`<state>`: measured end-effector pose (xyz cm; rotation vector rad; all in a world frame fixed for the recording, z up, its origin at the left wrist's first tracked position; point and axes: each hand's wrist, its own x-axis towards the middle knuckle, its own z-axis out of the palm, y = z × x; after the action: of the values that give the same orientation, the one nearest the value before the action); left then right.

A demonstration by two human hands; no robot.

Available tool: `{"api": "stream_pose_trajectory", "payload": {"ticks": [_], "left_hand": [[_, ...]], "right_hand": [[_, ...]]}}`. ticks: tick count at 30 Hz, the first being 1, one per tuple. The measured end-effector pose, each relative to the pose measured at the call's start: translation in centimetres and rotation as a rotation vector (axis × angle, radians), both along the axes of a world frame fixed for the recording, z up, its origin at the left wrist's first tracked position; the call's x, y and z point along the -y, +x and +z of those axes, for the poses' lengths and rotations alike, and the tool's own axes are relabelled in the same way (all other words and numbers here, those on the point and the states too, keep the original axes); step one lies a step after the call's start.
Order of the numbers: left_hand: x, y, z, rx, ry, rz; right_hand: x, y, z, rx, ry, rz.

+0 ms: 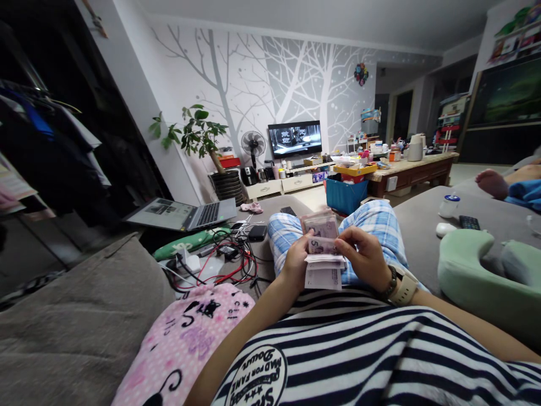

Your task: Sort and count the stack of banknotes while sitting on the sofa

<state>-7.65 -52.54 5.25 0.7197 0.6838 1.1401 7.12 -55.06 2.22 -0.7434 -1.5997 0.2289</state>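
Note:
A stack of purple-grey banknotes (324, 246) is bent over in front of my lap, a "5" showing on the upper note. My left hand (297, 257) is closed around the stack's left side, thumb on top. At the right edge my right hand (364, 256) pinches a note between thumb and fingers. Some notes fan downward toward my striped shirt, and others stick up beyond my fingers. Beneath the money are my blue plaid trousers (374, 221). How many notes there are I cannot tell.
To the left lie an open laptop (188, 215), tangled cables (243, 262) and a pink blanket (198, 332). On the right are a green neck pillow (465, 265), a remote (469, 223) and a lidded cup (448, 206). Another person's foot (491, 184) rests farther right. A blue bin (345, 195) stands ahead.

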Motion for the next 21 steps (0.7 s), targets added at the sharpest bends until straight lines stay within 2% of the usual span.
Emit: {"api": "stream_pose_trajectory", "payload": {"ticks": [7,21], "left_hand": [[-0.32,-0.11,-0.31,0.031,0.001,-0.122],[-0.42,-0.16,-0.67,0.02,0.018,-0.112]], "right_hand": [[0.17,-0.08,0.03,0.013,0.018,0.023],[0.22,-0.16,-0.04,0.028,0.007,0.008]]}}
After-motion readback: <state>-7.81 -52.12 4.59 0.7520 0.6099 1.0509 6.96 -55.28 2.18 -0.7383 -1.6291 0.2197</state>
